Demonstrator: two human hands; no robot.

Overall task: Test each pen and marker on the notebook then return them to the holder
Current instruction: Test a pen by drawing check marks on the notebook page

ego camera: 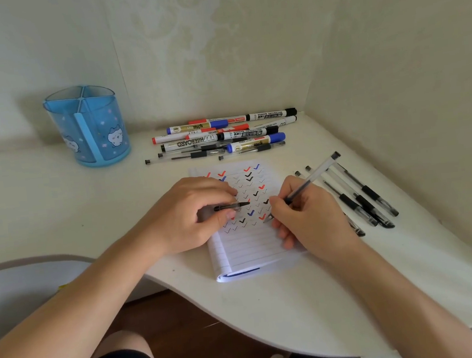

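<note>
A small lined notebook (247, 244) lies open on the white desk, its upper half covered in red, blue and black tick marks. My right hand (308, 215) grips a clear gel pen (313, 175) with its tip touching the page at the right edge. My left hand (186, 213) rests on the notebook's left side and pinches the pen's cap (232, 206). The blue translucent holder (89, 125) stands at the back left with nothing sticking out of it.
A pile of whiteboard markers and gel pens (224, 136) lies behind the notebook. Several black gel pens (361, 194) lie in a row right of my right hand. Walls close off the back and right. The desk edge (214, 312) curves toward my knees.
</note>
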